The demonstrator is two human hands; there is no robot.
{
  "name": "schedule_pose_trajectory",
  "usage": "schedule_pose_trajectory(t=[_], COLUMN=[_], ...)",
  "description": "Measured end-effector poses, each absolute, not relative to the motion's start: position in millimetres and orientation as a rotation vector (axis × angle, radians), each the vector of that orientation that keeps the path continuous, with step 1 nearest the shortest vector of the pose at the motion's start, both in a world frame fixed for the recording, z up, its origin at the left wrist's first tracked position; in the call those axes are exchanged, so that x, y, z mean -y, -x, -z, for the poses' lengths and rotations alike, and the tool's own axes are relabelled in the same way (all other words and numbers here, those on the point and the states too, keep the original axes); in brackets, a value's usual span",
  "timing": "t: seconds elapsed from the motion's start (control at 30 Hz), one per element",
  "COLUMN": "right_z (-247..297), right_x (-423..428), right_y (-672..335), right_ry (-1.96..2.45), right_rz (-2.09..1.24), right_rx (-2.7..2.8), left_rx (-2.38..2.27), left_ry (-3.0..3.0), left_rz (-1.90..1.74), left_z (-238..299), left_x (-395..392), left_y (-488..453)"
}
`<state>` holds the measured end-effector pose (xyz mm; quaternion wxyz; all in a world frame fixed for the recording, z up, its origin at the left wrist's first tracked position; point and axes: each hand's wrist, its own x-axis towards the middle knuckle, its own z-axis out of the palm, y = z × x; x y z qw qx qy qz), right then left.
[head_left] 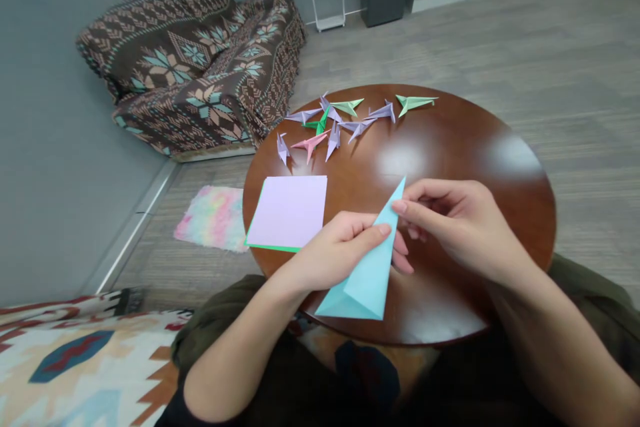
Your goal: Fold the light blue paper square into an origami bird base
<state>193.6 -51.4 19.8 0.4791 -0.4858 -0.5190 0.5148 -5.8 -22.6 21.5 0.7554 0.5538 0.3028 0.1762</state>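
A light blue sheet of origami paper (373,273), folded into a long pointed shape, is held above the near part of the round table. My left hand (350,243) grips it around the middle, thumb on top and fingers underneath. Near the pointed upper tip, my right hand (445,217) pinches the paper's edge between thumb and fingers. The wide lower end shows a loose folded flap. To the left lies a stack of square paper (290,210), lilac on top with a green edge showing beneath.
Several folded paper cranes (333,140) in lilac, green and pink rest along the far side of the brown table (465,160). Beyond it stands a sofa with a patterned cover (215,73). A fluffy pastel rug (213,220) lies on the floor at left.
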Motion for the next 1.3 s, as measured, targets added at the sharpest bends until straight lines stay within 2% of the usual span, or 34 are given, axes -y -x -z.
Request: schedule_pose_trajectory(t=[0.2,1.3], right_z=[-21.9,-19.1], right_x=[53.1,55.8], right_y=[-192.3,-186.3], right_ry=[1.142,1.114], right_rz=[-1.334,-1.230], right_rx=[1.285,1.340], left_rx=[-0.644,-0.733], left_ry=[-1.279,-1.283], left_rz=[-0.420,-0.457], left_z=[-22.9,-30.4], left_x=[24.0,24.7], left_y=[6.3,8.8])
